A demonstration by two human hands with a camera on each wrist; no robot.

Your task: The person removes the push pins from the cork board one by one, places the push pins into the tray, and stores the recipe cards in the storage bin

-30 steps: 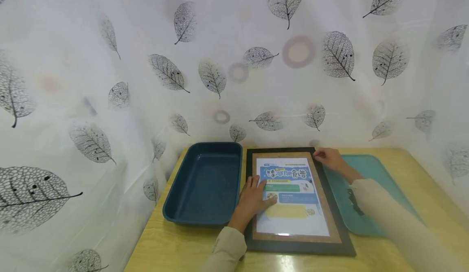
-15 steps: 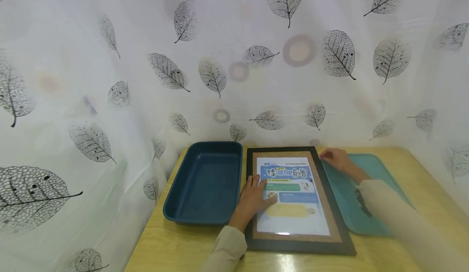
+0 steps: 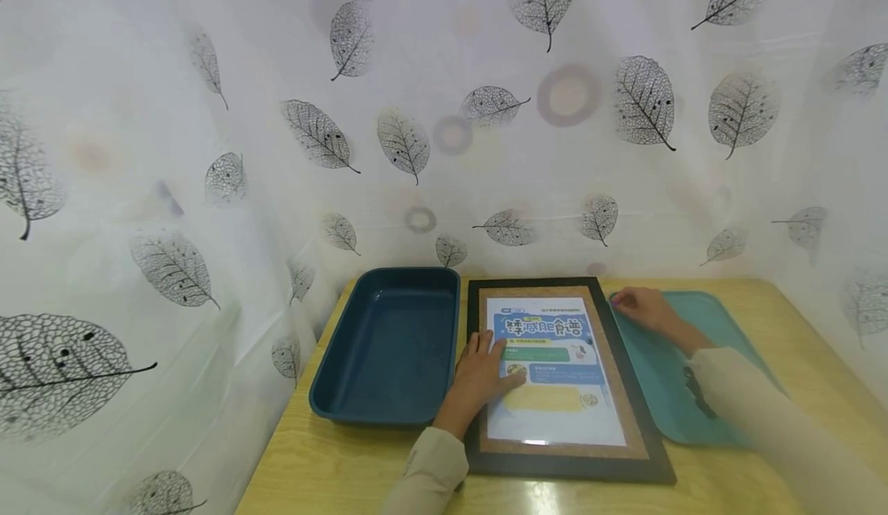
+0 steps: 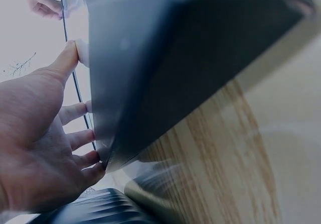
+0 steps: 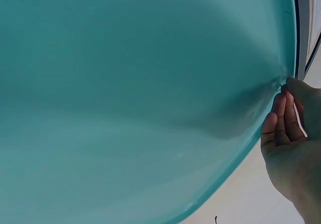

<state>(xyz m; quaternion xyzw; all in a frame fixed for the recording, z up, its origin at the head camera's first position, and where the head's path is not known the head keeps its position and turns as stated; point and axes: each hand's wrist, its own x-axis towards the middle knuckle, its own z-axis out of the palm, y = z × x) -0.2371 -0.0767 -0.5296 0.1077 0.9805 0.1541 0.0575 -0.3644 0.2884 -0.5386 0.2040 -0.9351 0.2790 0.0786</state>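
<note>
Head view, lower center: a left hand (image 3: 479, 372), fingers spread, rests across the edge of a black-framed board (image 3: 570, 466) and its printed sheet (image 3: 555, 429), while the right hand (image 3: 647, 308) pinches a tiny object (image 5: 281, 87) at the upper-left corner of a turquoise tray (image 3: 652, 365). The sheet lies flat and straight, but with the object not yet released the work appears unfinished; how much remains cannot be told. White with blue, green and yellow panels, the sheet looks glossy; the object is too small to identify.
</note>
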